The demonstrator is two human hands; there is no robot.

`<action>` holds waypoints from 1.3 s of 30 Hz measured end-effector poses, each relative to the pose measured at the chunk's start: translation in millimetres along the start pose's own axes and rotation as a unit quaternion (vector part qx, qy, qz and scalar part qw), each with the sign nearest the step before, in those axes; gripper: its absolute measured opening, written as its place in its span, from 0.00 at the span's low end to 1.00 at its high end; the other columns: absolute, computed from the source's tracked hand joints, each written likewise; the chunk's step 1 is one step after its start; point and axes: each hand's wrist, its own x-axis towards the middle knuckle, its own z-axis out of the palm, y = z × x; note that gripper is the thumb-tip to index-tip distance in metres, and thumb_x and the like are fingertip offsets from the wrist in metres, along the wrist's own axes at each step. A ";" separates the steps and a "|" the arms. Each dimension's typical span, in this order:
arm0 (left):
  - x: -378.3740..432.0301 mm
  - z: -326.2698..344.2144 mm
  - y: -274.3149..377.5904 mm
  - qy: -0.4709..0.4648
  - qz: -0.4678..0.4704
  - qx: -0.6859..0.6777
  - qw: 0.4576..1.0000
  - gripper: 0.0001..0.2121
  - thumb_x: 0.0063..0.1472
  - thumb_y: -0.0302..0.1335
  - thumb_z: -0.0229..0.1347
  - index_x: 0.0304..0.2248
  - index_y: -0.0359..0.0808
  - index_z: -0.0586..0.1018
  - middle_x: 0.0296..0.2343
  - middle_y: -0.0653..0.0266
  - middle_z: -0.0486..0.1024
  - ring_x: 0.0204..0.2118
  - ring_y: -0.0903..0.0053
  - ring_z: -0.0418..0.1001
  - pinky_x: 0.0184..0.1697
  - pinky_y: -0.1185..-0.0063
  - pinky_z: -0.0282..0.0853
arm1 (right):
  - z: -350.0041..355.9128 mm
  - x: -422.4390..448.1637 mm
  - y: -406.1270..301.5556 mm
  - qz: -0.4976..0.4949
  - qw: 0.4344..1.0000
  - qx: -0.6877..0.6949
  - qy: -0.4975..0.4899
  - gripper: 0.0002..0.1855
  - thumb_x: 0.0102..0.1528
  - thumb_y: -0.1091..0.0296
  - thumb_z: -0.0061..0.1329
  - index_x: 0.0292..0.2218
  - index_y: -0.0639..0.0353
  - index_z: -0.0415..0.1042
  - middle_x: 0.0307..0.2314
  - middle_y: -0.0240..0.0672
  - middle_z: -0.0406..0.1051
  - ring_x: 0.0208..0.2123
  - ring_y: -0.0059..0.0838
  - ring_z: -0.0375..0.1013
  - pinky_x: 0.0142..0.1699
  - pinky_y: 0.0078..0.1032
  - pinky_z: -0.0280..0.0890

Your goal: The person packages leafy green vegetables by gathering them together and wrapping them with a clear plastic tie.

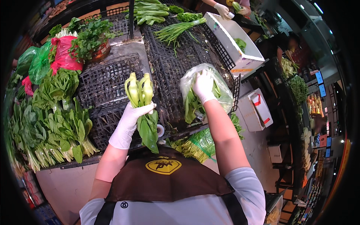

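Observation:
My gloved left hand [137,115] grips a small bunch of leafy greens [139,91] around the stems. Its thick pale-green cut ends point away from me, and the leaves hang down toward my apron. To the right, my gloved right hand [204,85] reaches into the mouth of a clear plastic bag [222,91]. More leafy greens [192,107] lie in and spill from that bag, under my palm. The right fingertips are partly hidden, so their hold is unclear. Both bag and hand are over a black plastic crate [171,81].
Bundled greens [64,132] crowd the left side, near a pink plastic bag [63,52]. Garlic chives [180,29] lie at the back. A white foam box [225,36] stands back right, with a co-worker's gloved hands [223,11] above it. A tape roll [160,130] sits by the crate's front edge.

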 end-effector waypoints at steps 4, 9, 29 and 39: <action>-5.9 -10.1 -0.2 0.026 -0.008 0.017 0.999 0.18 0.47 0.23 0.59 0.39 0.30 0.70 0.23 0.69 0.69 0.24 0.84 0.68 0.41 0.81 0.65 | -25.1 -0.2 4.4 -0.030 0.999 0.011 -0.027 0.10 0.45 0.74 0.45 0.32 0.64 0.72 0.38 0.49 0.65 0.44 0.48 0.63 0.46 0.40 0.60; -1.8 -18.4 -6.5 0.006 -0.013 0.023 1.000 0.22 0.47 0.23 0.58 0.43 0.28 0.68 0.23 0.68 0.69 0.23 0.83 0.67 0.47 0.79 0.64 | -87.0 -31.2 28.9 0.024 0.988 0.152 -0.022 0.15 0.39 0.73 0.53 0.33 0.59 0.68 0.33 0.43 0.69 0.37 0.43 0.69 0.41 0.32 0.65; 26.0 53.7 21.5 -0.164 0.024 -0.102 0.981 0.24 0.49 0.24 0.57 0.47 0.31 0.68 0.41 0.62 0.71 0.43 0.74 0.71 0.49 0.77 0.65 | -207.5 14.9 -86.2 0.093 0.660 0.736 -0.118 0.27 0.50 0.71 0.51 0.51 0.66 0.62 0.44 0.42 0.67 0.47 0.29 0.66 0.53 0.25 0.59; -12.3 -32.7 14.3 0.000 -0.004 -0.178 0.984 0.21 0.52 0.29 0.56 0.44 0.29 0.69 0.32 0.62 0.72 0.41 0.70 0.70 0.50 0.74 0.65 | -155.5 10.7 -84.6 0.091 0.647 0.678 -0.336 0.17 0.56 0.60 0.46 0.42 0.63 0.70 0.31 0.31 0.73 0.31 0.16 0.70 0.36 0.15 0.66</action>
